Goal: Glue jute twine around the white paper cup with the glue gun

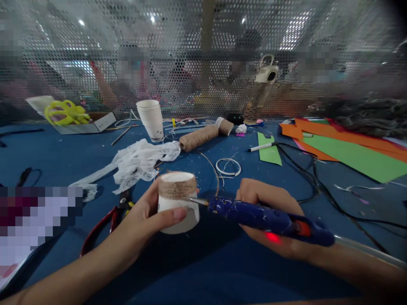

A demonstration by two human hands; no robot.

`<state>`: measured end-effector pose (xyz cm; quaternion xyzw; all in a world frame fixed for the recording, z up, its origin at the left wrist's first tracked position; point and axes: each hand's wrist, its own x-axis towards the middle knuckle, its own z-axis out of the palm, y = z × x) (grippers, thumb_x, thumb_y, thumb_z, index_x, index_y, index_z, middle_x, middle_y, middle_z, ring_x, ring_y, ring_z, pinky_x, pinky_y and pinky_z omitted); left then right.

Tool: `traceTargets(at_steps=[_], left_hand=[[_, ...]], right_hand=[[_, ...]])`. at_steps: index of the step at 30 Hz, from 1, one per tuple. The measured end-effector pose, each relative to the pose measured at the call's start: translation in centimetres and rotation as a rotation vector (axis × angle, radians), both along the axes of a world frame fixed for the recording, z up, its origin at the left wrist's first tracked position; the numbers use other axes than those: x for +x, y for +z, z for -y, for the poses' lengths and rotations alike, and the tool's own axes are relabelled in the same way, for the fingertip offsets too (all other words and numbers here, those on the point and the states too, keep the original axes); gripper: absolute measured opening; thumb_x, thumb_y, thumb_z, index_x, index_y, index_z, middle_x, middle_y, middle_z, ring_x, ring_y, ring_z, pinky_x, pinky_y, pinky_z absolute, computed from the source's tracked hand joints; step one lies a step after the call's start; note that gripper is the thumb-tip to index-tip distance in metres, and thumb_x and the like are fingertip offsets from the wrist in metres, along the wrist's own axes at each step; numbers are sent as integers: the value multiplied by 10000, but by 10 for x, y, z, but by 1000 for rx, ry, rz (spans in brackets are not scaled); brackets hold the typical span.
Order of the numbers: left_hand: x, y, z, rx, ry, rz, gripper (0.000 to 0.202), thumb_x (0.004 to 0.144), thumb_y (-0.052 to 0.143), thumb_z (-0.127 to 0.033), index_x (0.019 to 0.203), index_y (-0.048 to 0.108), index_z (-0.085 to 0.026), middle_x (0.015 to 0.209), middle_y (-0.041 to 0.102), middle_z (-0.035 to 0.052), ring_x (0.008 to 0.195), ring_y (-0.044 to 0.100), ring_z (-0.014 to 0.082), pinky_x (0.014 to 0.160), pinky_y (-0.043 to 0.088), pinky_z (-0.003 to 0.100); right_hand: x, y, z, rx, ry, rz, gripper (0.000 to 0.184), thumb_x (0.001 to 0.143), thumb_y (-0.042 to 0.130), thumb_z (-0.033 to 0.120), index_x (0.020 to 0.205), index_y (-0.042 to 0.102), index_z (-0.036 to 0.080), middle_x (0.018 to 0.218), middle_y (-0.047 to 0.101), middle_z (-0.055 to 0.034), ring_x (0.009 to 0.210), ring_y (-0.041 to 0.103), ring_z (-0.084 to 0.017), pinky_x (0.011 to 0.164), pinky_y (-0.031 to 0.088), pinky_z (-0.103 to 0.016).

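Observation:
My left hand [155, 212] is closed around a white paper cup [178, 216] held upside down, thumb across its front. Brown twine [177, 189] is wound in a band about the cup's narrower upper part. A blue hot glue gun [254, 216] is gripped in my right hand [270, 203], with a red light glowing on its underside. The metal nozzle touches or nearly touches the cup at the lower edge of the twine. From the gun's back end sticks a clear glue stick [365, 250]. A loose strand of twine runs from behind the cup toward the twine roll [200, 137].
White lace [140, 161] and red-handled pliers [101, 231] lie left. Stacked paper cups [151, 118], yellow-handled scissors [65, 113] and a bottle [259, 93] stand by the perforated metal screen [190, 55]. Right are coloured paper [356, 152], a marker [262, 147] and black cables [318, 182].

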<state>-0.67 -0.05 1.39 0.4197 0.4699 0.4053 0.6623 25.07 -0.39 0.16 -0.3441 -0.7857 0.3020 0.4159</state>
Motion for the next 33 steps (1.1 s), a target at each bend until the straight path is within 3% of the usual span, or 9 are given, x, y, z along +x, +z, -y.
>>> traceTargets(at_steps=[9, 12, 19, 33], left_hand=[[-1, 2, 1, 11, 5, 12, 584, 673, 914, -352, 1210, 694, -284, 1107, 817, 21, 1093, 729, 292, 879, 555, 299], [-2, 1, 1, 18, -1, -9, 645, 685, 904, -378, 1276, 666, -277, 1184, 807, 44, 1142, 719, 319, 913, 556, 327], [-5, -7, -1, 85, -34, -52, 622, 740, 886, -411, 1309, 646, -330, 1252, 780, 4, 1261, 647, 306, 966, 523, 297], [1, -2, 3, 92, -14, -121, 635, 739, 872, -458, 1302, 635, -286, 1207, 781, 38, 1216, 668, 321, 999, 520, 340]], right_hand=[[1, 5, 0, 48, -49, 112, 267, 793, 631, 98, 723, 413, 237, 675, 474, 45, 581, 446, -118, 540, 336, -270], [-1, 6, 0, 58, -75, 134, 269, 785, 627, 109, 723, 400, 239, 669, 465, 44, 568, 426, -118, 525, 321, -271], [-1, 6, 2, 113, -106, 173, 292, 805, 648, 147, 732, 380, 237, 672, 439, 56, 565, 407, -104, 532, 310, -258], [0, 4, 4, 135, -108, 236, 304, 796, 638, 130, 740, 360, 241, 685, 426, 52, 575, 396, -109, 531, 303, -261]])
